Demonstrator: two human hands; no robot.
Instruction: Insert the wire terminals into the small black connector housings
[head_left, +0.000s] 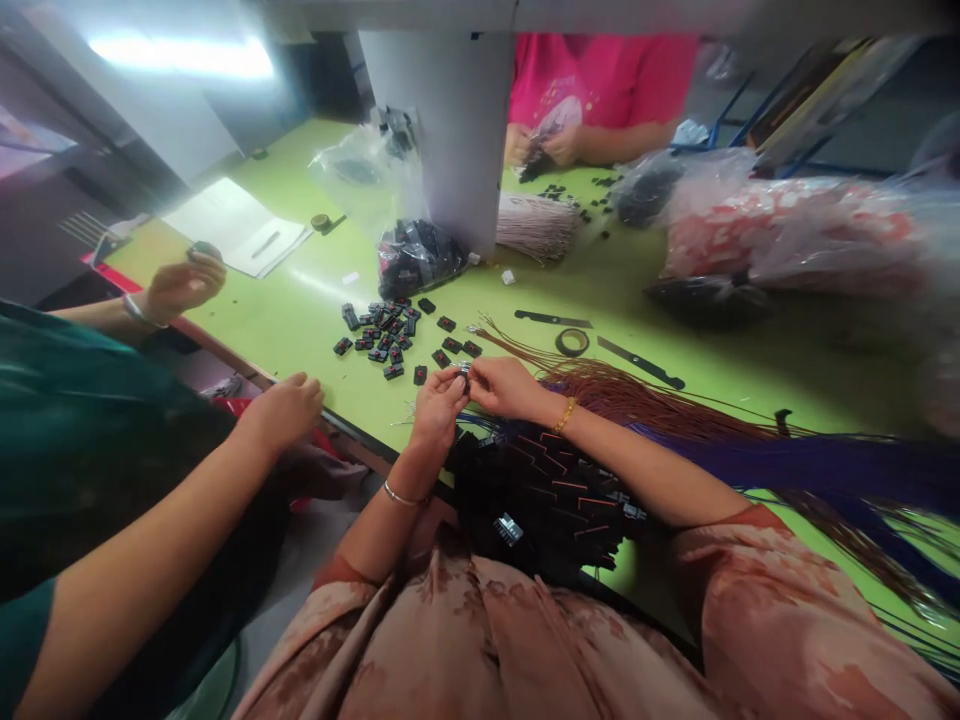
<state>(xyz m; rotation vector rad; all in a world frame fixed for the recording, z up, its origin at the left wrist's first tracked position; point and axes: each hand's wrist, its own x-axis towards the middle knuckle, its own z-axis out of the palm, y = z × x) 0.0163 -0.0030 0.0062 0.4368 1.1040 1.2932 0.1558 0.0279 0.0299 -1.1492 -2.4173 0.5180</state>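
Observation:
My left hand (439, 405) pinches a small black connector (465, 378) near the table's front edge. The fingers of my right hand (506, 388) close on it from the other side; whether they hold a wire end there is too small to tell. Just beyond my hands lie loose black connectors (386, 330) with red parts, in a pile with several strays. A bundle of brown wires (607, 390) runs off to the right, beside purple-blue wires (712, 460). Below my hands is a heap of black cable assemblies (555, 490), with a light multi-pin connector (508, 530) on top.
Past my right hand lie a black tape roll (572, 343) and two dark knife-like tools (641, 362). A bag of black parts (420, 260) leans by a white post (465, 140). A co-worker's hand (281, 410) is close at left; another person sits opposite.

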